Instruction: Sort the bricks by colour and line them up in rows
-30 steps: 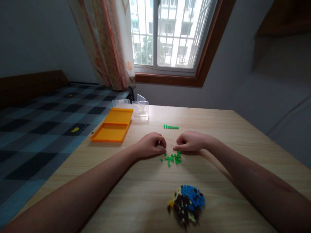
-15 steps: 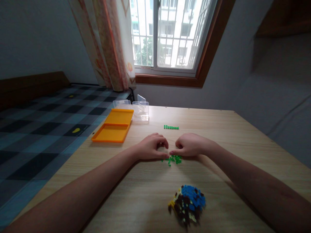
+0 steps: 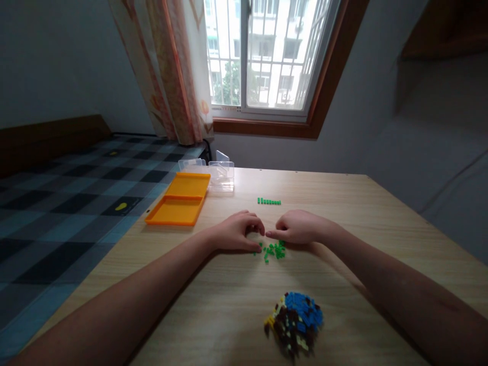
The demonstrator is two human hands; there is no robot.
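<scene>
Small green building bricks (image 3: 275, 250) lie in a loose pile on the wooden table, just in front of both hands. My left hand (image 3: 240, 232) rests at the pile's left edge, its fingers curved and its thumb well apart, nothing visible between them. Across a narrow gap, my right hand (image 3: 301, 227) is palm down behind the pile; one digit stretches toward the left fingertips while the other fingers curl under, partly hidden. No brick shows in it. Beyond the hands stands a neat row of green bricks (image 3: 269, 201).
Nearer me is a mixed heap of blue, dark brown, cream and yellow bricks (image 3: 295, 320). An open orange case (image 3: 175, 209) lies at the table's left edge, with clear plastic boxes (image 3: 221, 178) behind it. A checked bed (image 3: 76, 203) adjoins the left side.
The digit of my right hand has lifted back off the green pile, away from me. My left thumb has drawn slightly left, and more of the pile shows.
</scene>
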